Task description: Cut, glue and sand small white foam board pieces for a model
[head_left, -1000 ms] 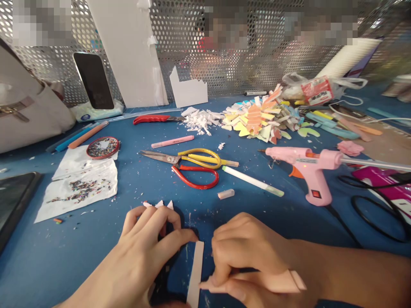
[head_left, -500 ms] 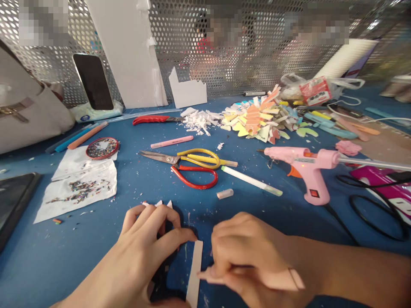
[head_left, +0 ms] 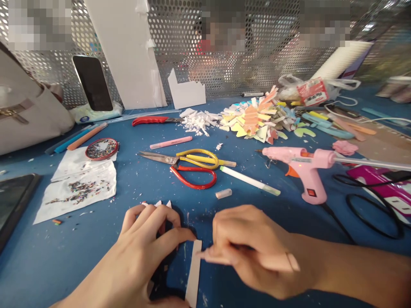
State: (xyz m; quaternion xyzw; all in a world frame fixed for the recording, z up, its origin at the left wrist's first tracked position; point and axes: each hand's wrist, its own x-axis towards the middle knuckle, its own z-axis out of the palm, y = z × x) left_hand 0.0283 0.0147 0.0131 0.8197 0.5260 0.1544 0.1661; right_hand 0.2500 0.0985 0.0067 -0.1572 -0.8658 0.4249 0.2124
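Observation:
A peach marker (head_left: 276,262) sits in my right hand (head_left: 250,248), its bare tip touching or very near the right edge of a pale strip (head_left: 194,271). My left hand (head_left: 144,244) curls over the work from the left, the thumb at the strip's far end and another part of the hand at its near end. Small white points (head_left: 162,204) poke out beyond its fingertips. Dark material lies under the left palm, mostly hidden; I cannot make out what it is. A loose marker cap (head_left: 224,193) lies just beyond the hands.
Scissors (head_left: 192,170) with a yellow marker through one handle, a white marker (head_left: 250,180) and a pink marker (head_left: 171,142) lie ahead. A pink glue gun (head_left: 300,167) rests right, its cord trailing. Colourful scraps (head_left: 253,117), a phone (head_left: 93,83) and a glitter-strewn tissue (head_left: 105,182) stand around.
My right hand has moved up and away along the strip, the marker tip now closer to its far end. My left hand has stayed put.

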